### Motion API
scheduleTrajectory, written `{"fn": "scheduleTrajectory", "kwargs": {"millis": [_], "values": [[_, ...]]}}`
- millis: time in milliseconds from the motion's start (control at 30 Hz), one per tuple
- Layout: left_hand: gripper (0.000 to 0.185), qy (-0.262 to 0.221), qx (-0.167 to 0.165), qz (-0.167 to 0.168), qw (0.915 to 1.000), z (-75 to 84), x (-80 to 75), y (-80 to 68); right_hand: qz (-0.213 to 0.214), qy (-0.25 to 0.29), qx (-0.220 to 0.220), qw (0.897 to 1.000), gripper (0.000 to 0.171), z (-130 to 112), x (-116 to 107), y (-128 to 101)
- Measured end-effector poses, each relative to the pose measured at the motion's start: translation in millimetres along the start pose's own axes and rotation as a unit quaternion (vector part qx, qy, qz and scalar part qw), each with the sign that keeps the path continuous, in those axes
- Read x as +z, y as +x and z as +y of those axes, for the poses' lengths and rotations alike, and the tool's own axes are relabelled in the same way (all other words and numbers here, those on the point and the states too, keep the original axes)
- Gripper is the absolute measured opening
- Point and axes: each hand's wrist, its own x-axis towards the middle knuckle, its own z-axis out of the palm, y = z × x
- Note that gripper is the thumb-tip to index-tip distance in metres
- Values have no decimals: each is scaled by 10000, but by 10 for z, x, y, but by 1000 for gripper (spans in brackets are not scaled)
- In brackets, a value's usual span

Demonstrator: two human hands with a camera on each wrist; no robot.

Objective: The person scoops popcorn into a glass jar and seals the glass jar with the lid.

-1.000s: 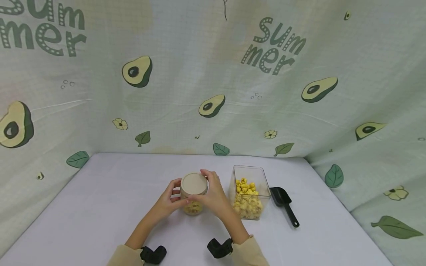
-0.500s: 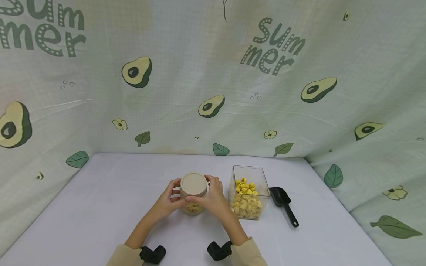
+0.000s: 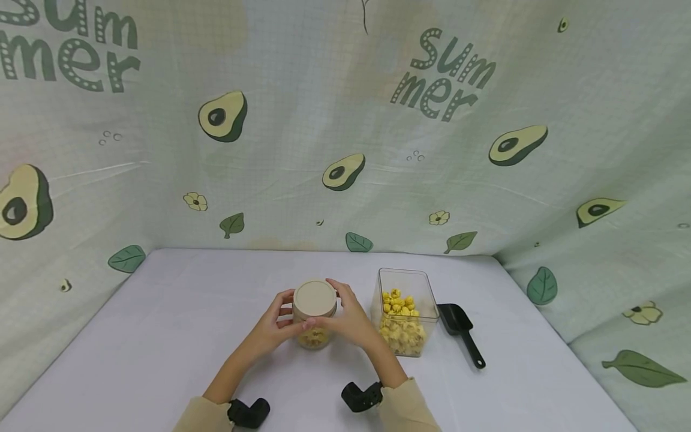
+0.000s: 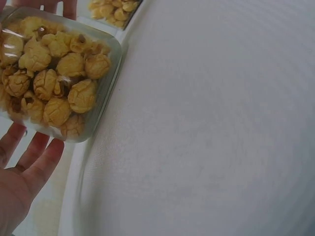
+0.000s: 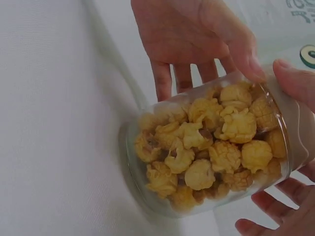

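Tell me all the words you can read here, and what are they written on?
"Sum mer", in two lines, on the avocado-print cloth backdrop behind the table.
"sum mer" again at the cloth's top left corner, its upper edge cut off by the picture.
A scrap of lettering shows in the top right corner of the right wrist view, too cut off to read.
The jar, the clear box and the scoop carry no words.

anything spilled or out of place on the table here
Nothing stands out. The lidded popcorn jar sits upright between the left hand and right hand; the open container and black scoop lie tidy, with no popcorn spilled.
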Motion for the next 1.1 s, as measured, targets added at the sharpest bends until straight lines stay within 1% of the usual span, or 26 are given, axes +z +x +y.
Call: {"fn": "scheduleTrajectory", "kwargs": {"millis": [67,200,500,633,800,933,1033,1100], "values": [[69,14,-41,22,10000,4,1,-1,-77,167,-51,9998,88,25,-11,22],[69,3,-42,19,10000,0,-7,-7,3,355,-61,9993,81,57,19,40],[69,94,158,8,9998,15,-35,-19,631,382,-209,9971,76,46,136,33],[68,132,243,14,9996,13,-34,-14,758,355,-240,9962,77,66,169,28],[69,169,287,-70,9994,10,-25,-5,575,145,-168,9981,80,43,146,3],[69,272,202,-101,9994,24,-37,-10,412,47,15,9991,93,-11,125,-28],[70,487,94,-111,9987,54,-60,-31,355,-74,150,9992,101,-46,116,-64],[73,720,30,-125,9973,89,-80,-60,278,-152,139,9994,102,-75,94,-111]]}}
